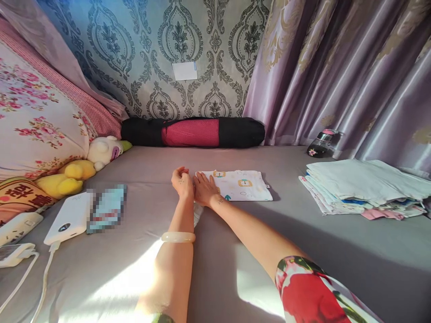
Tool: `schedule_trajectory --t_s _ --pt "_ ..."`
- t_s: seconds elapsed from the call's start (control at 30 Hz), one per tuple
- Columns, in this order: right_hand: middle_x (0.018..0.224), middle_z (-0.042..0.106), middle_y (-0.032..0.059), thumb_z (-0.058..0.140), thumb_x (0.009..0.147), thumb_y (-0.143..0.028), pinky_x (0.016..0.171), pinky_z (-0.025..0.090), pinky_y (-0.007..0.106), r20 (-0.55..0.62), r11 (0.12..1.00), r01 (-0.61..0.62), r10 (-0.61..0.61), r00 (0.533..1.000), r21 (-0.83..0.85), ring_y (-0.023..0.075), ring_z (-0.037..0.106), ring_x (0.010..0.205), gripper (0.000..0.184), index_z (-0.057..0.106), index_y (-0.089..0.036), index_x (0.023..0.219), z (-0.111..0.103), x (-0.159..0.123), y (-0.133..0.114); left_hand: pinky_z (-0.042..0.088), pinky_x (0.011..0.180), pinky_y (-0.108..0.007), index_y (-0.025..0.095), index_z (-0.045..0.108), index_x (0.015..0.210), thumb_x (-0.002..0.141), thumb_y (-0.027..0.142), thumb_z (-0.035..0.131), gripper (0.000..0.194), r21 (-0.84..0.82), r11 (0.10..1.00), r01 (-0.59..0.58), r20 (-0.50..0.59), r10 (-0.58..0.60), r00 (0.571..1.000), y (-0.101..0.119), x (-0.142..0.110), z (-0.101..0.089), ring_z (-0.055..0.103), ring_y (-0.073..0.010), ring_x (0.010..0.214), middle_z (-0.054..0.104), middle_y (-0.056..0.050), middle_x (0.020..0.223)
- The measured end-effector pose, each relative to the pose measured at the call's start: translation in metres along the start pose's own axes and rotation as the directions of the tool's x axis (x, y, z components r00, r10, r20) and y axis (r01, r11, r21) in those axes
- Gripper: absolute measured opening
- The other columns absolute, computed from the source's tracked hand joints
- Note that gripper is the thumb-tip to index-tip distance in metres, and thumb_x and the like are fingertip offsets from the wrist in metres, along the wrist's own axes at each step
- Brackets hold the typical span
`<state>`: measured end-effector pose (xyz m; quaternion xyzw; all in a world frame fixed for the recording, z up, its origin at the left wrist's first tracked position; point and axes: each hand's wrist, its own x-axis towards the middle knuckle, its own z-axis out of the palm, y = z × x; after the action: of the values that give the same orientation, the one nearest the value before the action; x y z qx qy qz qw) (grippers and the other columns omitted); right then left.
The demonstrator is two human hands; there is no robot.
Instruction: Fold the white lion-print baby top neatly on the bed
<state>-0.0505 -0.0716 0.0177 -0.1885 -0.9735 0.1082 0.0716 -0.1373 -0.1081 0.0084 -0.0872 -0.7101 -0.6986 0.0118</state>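
Both grips rest side by side on a grey bed sheet [235, 224]. The left hand [182, 181] has its fingers curled loosely inward, holding nothing that can be seen, and a pale jade-coloured bangle [178, 237] circles its forearm. The right hand [204, 188] lies flat and open, palm down, its fingers pressing the left edge of a small folded white cloth printed with little cartoon figures [239, 185]. That cloth lies flat on the sheet, stretching away to the right of the right hand.

Well to the right of both hands sits a stack of folded pale cloths [363, 188]. Beyond that stack, by the shiny lilac curtain [336, 72], lies a dark bottle with a pink cap [321, 143]. Straight beyond the hands, against the patterned grey-green wallpaper, lies a long black roll bag with a red mesh middle [193, 132].

To the left of the left hand lies a white power bank with a cable [69, 217], beside a blurred-out flat item whose writing cannot be read. Further left are a yellow and white plush toy [84, 163], a floral pillow [33, 116] and a red cushion [20, 197] bearing Chinese characters too cut off to read.
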Motion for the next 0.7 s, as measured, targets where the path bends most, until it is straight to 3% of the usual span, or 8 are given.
schedule_trajectory --t_s 0.13,0.3,0.47,0.7 --pt "0.159 0.025 0.0112 0.017 0.100 -0.039 0.118 0.013 0.052 0.043 0.997 -0.026 0.024 0.999 0.069 0.0245 0.018 0.147 0.058 0.033 -0.013 0.150 -0.008 0.000 0.008 0.052 0.092 -0.034 0.011 0.062 0.110 0.070 0.012 0.038 0.047 0.003 1.000 -0.014 0.006 0.014 1.000 -0.002 0.000 0.001 0.069 -0.0191 0.099 0.072 -0.012 0.099" --pt "0.159 0.026 0.0103 0.020 0.100 -0.042 0.118 0.006 0.053 -0.081 0.997 -0.077 0.075 0.994 -0.012 0.0259 0.016 0.148 0.057 0.036 -0.017 0.149 -0.012 -0.007 0.033 0.051 0.093 -0.033 0.013 0.063 0.105 0.071 0.012 0.039 0.042 0.034 0.997 -0.069 0.011 0.069 0.998 -0.006 -0.001 0.005 0.068 -0.0182 0.095 0.072 -0.010 0.096" --pt "0.160 0.025 0.0104 0.019 0.099 -0.045 0.117 0.008 0.054 0.024 0.997 -0.070 0.071 0.997 -0.021 0.0278 0.016 0.147 0.059 0.034 -0.018 0.150 -0.007 -0.012 0.046 0.052 0.088 -0.031 0.016 0.064 0.100 0.070 0.010 0.041 0.038 0.061 0.996 -0.068 0.058 0.065 0.996 -0.003 -0.006 0.005 0.068 -0.0180 0.095 0.073 -0.006 0.094" --pt "0.160 0.023 0.0100 0.019 0.099 -0.046 0.118 0.005 0.053 0.040 0.997 -0.079 0.079 0.996 -0.012 0.0271 0.013 0.148 0.060 0.033 -0.019 0.151 -0.006 -0.010 0.046 0.051 0.087 -0.030 0.017 0.064 0.100 0.071 0.009 0.042 0.037 0.092 0.994 -0.064 0.091 0.055 0.994 -0.004 -0.006 0.005 0.068 -0.0184 0.095 0.073 -0.005 0.093"
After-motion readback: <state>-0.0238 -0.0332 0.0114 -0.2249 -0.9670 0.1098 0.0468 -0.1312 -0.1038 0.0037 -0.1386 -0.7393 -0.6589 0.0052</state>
